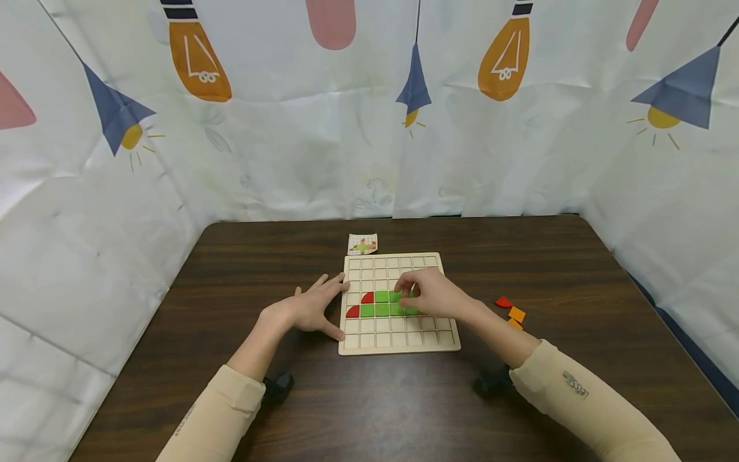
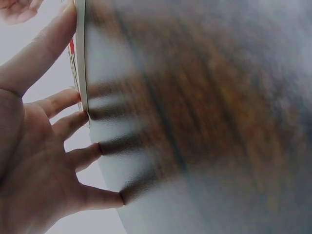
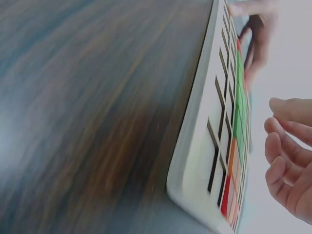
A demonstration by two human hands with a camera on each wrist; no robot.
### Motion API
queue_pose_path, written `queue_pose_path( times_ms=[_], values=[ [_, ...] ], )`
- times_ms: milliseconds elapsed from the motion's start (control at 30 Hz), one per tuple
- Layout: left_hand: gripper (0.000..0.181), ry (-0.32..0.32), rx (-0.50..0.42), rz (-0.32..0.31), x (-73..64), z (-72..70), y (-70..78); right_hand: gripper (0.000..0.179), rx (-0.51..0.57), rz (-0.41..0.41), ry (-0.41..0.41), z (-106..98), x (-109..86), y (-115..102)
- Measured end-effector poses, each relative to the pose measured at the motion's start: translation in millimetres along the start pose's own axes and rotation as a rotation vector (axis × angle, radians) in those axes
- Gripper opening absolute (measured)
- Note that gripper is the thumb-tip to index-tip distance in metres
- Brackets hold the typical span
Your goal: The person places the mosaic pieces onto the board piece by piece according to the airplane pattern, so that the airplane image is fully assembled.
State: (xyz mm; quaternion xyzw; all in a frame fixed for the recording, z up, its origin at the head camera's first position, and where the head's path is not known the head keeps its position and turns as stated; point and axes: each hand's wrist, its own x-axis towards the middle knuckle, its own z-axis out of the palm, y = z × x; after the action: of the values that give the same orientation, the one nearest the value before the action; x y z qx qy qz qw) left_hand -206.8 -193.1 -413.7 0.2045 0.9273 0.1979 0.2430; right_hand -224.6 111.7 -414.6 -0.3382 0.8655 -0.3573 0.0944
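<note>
A wooden grid board (image 1: pixel 399 350) lies on the dark table. On its middle rows sit two rounded red pieces (image 1: pixel 353 312) at the left and several green square tiles (image 1: pixel 382 310). The right wrist view also shows orange tiles (image 3: pixel 234 163) and a red piece (image 3: pixel 225 196) near the board's right edge. My left hand (image 1: pixel 312 308) spreads its fingers, with thumb and fingertips touching the board's left edge. Above the board is my right hand (image 1: pixel 430 294), fingers bent, thumb and fingertips close together. No piece shows between them; a small one could be hidden.
Right of the board lie a loose red piece (image 1: pixel 504 301) and two orange tiles (image 1: pixel 517 314), partly behind the right forearm. A small picture card (image 1: pixel 362 244) touches or nearly touches the board's far edge. A patterned white curtain (image 1: pixel 323 147) hangs behind the table (image 1: pixel 277 256).
</note>
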Motion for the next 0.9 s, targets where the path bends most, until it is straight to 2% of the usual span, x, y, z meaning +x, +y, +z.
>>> queue_pose_path(
  times_ms=[233,633,900],
  values=[
    [0.11,0.002,0.006,-0.002,-0.1,0.8,-1.2,0.019,0.009,0.101,0.025,-18.8,-16.2,13.8],
    [0.107,-0.001,0.007,0.0,-1.8,0.1,-1.3,0.019,-0.023,0.179,0.017,-47.5,-52.0,51.4],
    [0.106,0.001,0.005,0.001,-0.6,0.4,-1.4,0.026,-0.027,0.249,0.055,-68.7,-75.5,69.9]
  ],
)
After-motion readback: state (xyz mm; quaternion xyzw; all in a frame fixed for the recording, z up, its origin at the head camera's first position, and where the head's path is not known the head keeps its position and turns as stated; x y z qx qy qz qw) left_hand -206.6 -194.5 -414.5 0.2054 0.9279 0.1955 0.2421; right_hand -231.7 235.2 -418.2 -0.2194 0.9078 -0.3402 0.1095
